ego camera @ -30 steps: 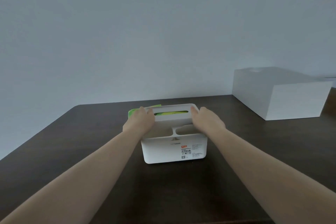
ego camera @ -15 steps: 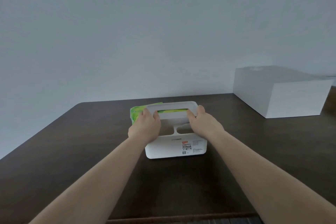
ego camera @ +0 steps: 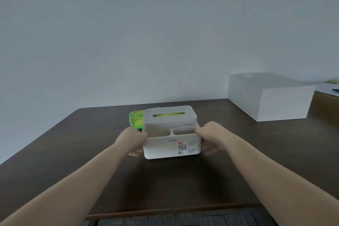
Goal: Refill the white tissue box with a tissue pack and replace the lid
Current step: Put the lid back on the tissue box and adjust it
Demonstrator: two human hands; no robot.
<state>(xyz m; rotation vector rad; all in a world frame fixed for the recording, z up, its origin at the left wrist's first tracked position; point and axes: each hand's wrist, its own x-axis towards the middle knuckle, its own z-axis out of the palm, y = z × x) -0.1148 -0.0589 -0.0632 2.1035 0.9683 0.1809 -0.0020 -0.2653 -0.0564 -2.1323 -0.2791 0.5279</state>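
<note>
The white tissue box (ego camera: 161, 147) stands mid-table, with a label on its front wall and open compartments along its front. Its white lid (ego camera: 185, 118) covers the rear part, and green shows through the lid's slot. A green tissue pack (ego camera: 136, 120) lies just behind the box's left rear corner, partly hidden by it. My left hand (ego camera: 133, 141) is clamped on the box's left side. On the opposite side, my right hand (ego camera: 212, 137) grips the box, thumb on the front rim.
A dark wooden table (ego camera: 183, 180) carries everything, its near edge at the bottom of the view. A large white rectangular box (ego camera: 275, 101) sits at the back right. A plain wall stands behind the table.
Both hands have slid from the lid's ends down and forward to the sides of the box. The box sits slightly nearer to me.
</note>
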